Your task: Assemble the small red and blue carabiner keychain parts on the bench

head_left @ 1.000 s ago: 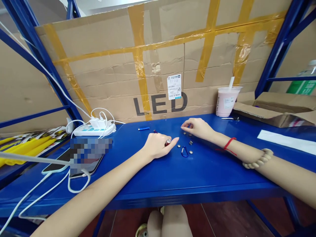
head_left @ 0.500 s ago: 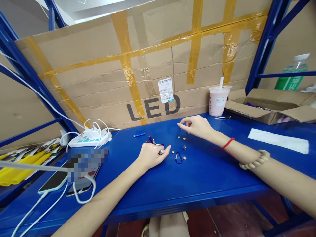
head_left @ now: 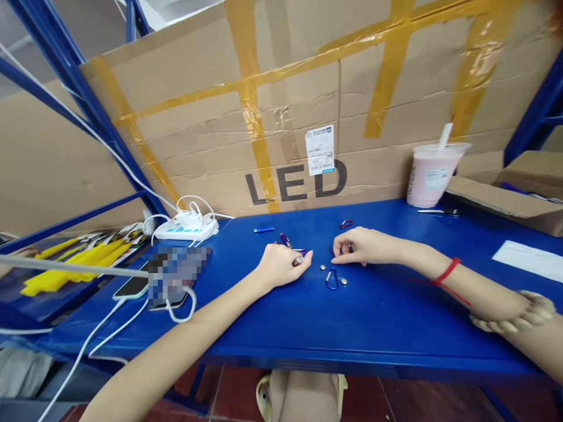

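My left hand (head_left: 281, 264) rests on the blue shelf (head_left: 378, 316), fingers curled round a small dark red cylinder with a silver end (head_left: 299, 259). My right hand (head_left: 363, 245) lies just to the right of it, fingertips pinched on the shelf over small silver button cells; what is in the pinch is hidden. A blue carabiner (head_left: 332, 279) lies between the hands, with button cells (head_left: 322, 267) beside it. A red carabiner (head_left: 346, 223) lies behind my right hand. A small purple cylinder (head_left: 285, 240) and a blue one (head_left: 263, 230) lie behind my left hand.
A taped cardboard sheet marked LED (head_left: 295, 182) stands at the back. A pink drink cup with a straw (head_left: 433, 174) and an open cardboard box (head_left: 510, 193) are at the right. A white power strip (head_left: 187, 228), cables and phones (head_left: 136, 286) are at the left.
My right hand has drawn back toward me and closer to the left hand, leaving the red carabiner uncovered behind it. The left hand has stayed put. The camera view has shifted.
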### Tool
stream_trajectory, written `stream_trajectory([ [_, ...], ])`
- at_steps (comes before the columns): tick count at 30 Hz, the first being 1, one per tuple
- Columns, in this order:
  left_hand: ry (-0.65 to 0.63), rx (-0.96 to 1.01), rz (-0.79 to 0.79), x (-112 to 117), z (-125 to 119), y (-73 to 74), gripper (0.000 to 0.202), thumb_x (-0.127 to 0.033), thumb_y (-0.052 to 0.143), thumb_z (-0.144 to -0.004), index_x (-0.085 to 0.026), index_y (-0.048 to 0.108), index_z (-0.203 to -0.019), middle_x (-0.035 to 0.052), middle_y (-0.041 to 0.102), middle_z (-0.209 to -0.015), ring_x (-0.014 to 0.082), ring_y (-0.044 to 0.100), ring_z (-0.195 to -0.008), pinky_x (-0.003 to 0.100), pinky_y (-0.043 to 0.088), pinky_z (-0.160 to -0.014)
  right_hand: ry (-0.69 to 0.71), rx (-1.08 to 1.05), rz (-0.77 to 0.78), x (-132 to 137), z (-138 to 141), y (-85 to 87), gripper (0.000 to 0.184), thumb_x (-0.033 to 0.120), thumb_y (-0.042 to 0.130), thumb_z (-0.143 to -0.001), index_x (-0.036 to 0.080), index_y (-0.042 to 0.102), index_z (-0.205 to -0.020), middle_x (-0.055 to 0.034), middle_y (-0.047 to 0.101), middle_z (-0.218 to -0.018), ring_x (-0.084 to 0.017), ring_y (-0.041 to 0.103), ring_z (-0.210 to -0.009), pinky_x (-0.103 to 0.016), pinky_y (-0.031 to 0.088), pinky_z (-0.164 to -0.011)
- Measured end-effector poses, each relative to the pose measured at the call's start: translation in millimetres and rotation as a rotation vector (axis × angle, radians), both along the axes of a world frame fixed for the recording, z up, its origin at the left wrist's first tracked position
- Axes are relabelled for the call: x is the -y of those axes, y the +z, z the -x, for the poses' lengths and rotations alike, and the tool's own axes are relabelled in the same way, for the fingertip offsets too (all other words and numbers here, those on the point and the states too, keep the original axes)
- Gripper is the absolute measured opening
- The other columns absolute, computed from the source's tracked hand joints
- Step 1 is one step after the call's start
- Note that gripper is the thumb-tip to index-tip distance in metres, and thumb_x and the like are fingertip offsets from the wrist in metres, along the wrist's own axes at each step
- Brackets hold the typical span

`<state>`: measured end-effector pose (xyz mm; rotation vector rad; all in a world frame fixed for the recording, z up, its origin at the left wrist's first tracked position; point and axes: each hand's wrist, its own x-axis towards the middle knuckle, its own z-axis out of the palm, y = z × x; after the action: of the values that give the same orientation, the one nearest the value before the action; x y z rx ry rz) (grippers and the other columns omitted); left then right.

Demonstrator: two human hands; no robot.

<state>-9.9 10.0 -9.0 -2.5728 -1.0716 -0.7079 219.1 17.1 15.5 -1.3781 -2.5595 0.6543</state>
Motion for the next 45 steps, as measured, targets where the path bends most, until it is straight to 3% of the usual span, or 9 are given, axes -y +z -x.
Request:
stream_trajectory([
  [6, 0.075, -0.071, 0.03, 1, 1, 1.3, 0.054, -0.036, 0.034, -0.088, -0.015, 0.057, -0.044, 0.0068, 0.063, -0.051, 0.0143, 0.059, -0.051, 0.024, 0.02, -0.045, -0.037, 0.109, -0.216, -1, 11, -10.3, 0.041, 0.06, 0.044, -0.077, 0.022, 0.058, -0.073, 0.0008, 0.062, -0.068, -0.012, 0.053, -0.057, -0.022, 0.032, -0.049],
  [17, 0.144, -0.18, 0.09, 12, -4, 8.1, 0.053, -0.043, 0.034, -0.088, -0.013, 0.069, -0.063, 0.0111, 0.067, -0.063, 0.0199, 0.063, -0.063, 0.025, 0.028, -0.049, 0.003, 0.073, -0.329, 0, 21, -19.3, 0.038, 0.058, 0.045, -0.079, 0.024, 0.061, -0.082, 0.001, 0.063, -0.068, -0.011, 0.053, -0.056, -0.021, 0.033, -0.049],
  [30, 0.053, -0.156, 0.062, 8, -1, 4.0, 0.045, -0.038, 0.038, -0.087, -0.015, 0.066, -0.06, 0.0099, 0.067, -0.063, 0.0215, 0.065, -0.065, 0.025, 0.031, -0.048, 0.01, 0.015, -0.343, 7, 32, -18.1, 0.037, 0.053, 0.042, -0.083, 0.025, 0.063, -0.093, -0.0017, 0.064, -0.085, -0.013, 0.054, -0.064, -0.026, 0.04, -0.059],
  [39, 0.056, -0.188, 0.064, 10, 0, 6.1, 0.042, -0.036, 0.038, -0.087, -0.017, 0.067, -0.063, 0.0078, 0.067, -0.062, 0.0199, 0.064, -0.062, 0.024, 0.033, -0.049, 0.101, -0.055, -0.377, 6, 32, -18.4, 0.039, 0.049, 0.036, -0.087, 0.023, 0.063, -0.094, -0.0053, 0.065, -0.094, -0.018, 0.059, -0.083, -0.031, 0.044, -0.073],
  [45, 0.062, -0.198, 0.078, 10, 0, 7.7, 0.042, -0.035, 0.038, -0.086, -0.016, 0.066, -0.061, 0.0081, 0.067, -0.063, 0.0204, 0.064, -0.064, 0.024, 0.03, -0.048, 0.125, -0.05, -0.386, 11, 34, -17.6, 0.033, 0.044, 0.04, -0.087, 0.022, 0.064, -0.094, -0.0046, 0.064, -0.09, -0.015, 0.059, -0.075, -0.028, 0.044, -0.067],
])
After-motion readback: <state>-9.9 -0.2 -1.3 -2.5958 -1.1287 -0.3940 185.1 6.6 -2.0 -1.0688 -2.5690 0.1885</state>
